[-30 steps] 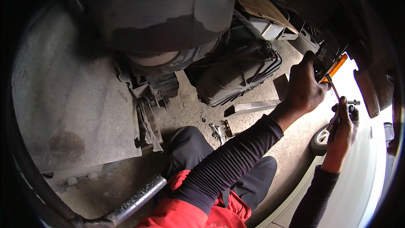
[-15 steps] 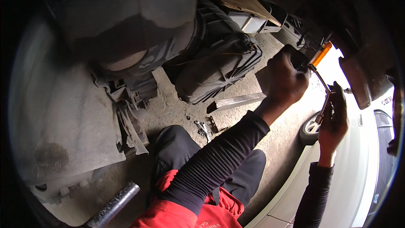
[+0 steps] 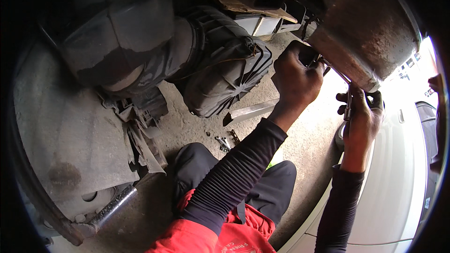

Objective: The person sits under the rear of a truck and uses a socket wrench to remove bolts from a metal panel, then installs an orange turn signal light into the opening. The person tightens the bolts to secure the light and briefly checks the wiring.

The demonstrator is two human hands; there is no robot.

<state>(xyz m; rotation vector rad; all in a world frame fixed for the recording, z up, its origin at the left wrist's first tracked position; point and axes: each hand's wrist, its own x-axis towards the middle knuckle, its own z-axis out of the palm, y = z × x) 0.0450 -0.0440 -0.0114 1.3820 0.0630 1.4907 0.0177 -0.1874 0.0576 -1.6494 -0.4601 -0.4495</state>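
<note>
1. Bent metal tool point(image 3: 339, 73): spans the gap between both hands, beside a rusty metal part point(image 3: 368, 33).
2. Left hand point(image 3: 299, 78): grip curled at the tool's upper end; what it encloses cannot be told.
3. Right hand point(image 3: 363, 115): grip closed around the tool's lower section.
4. Metal bar point(image 3: 253, 111): lies on the floor point(image 3: 309, 147), left of the hands.

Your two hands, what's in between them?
In the head view, a thin, bent metal tool spans the gap, running from the left hand's fingertips to the right hand, which grips it.
</note>
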